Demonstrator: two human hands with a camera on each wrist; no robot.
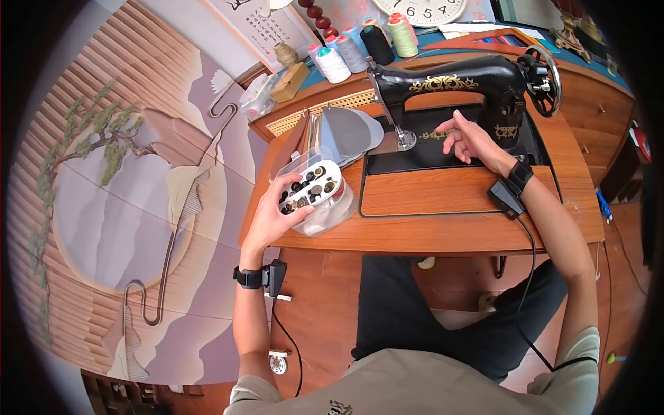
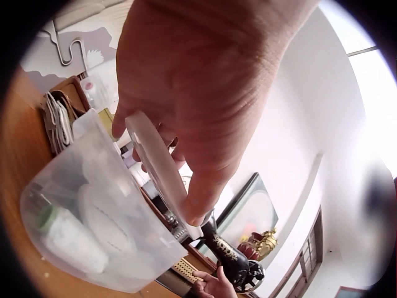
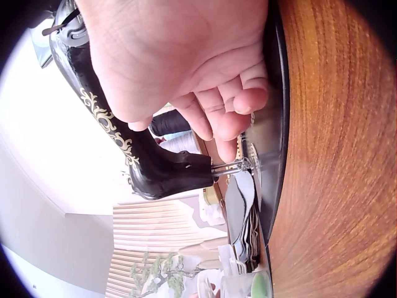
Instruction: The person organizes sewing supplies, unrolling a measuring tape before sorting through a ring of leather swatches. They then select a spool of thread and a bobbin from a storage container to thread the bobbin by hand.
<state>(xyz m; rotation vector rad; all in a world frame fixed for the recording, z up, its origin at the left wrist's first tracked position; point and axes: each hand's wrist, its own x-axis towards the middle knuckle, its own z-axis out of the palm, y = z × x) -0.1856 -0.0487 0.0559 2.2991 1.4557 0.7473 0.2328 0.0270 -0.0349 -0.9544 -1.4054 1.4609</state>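
Observation:
A white tray [image 1: 319, 181] of dark buttons and bobbins sits over a clear plastic box [image 1: 339, 214] at the table's left. The left hand [image 1: 277, 211] grips the tray by its edges; in the left wrist view the tray [image 2: 158, 161] stands tilted above the box [image 2: 93, 205], which holds a white bottle with a green cap [image 2: 68, 236]. The right hand [image 1: 472, 142] is palm up with loosely bent fingers, holding nothing, near the black sewing machine [image 1: 443, 81]. In the right wrist view the hand [image 3: 186, 68] is beside the machine's arm [image 3: 111, 130].
Grey and blue fabric pieces [image 1: 346, 135] lie between the box and the needle area. Behind the machine stand thread cones [image 1: 377, 43] and a clock [image 1: 422, 10]. A wooden block [image 1: 290, 81] is at the back left, and a decorated folding panel [image 1: 124, 207] fills the left side.

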